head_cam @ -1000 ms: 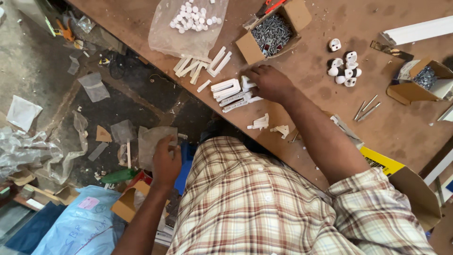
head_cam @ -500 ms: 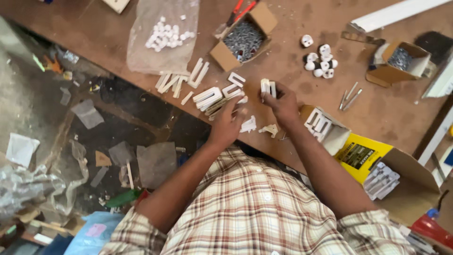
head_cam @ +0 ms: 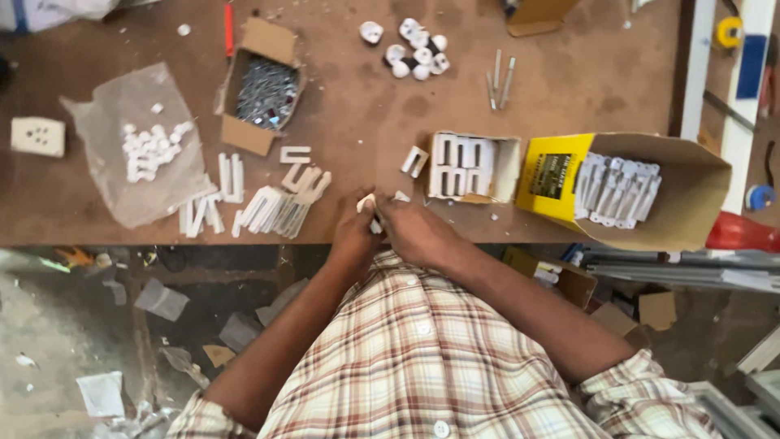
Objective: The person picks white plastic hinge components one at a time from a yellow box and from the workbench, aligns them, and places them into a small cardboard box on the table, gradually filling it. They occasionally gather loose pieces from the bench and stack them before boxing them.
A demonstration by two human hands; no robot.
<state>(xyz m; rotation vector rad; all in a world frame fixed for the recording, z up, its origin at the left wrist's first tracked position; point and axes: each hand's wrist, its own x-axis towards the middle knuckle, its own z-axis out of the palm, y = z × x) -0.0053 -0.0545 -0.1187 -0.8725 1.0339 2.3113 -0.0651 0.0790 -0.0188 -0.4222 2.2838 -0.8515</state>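
Note:
My left hand and my right hand meet at the near edge of the brown workbench. Together they pinch a small white plastic clip between the fingertips. To the left of the hands lies a loose row of white clips. A small open box packed with white clips stands just right of the hands. One single clip lies beside that box.
A yellow carton on its side holds more white clips. An open box of screws, a clear bag of white plugs, round white fittings, three long screws and a white socket lie on the bench. Scraps litter the floor.
My left hand came up from my lap to the bench and joined the right hand. Both hands now hold one clip close to the bench edge. The camera view turned.

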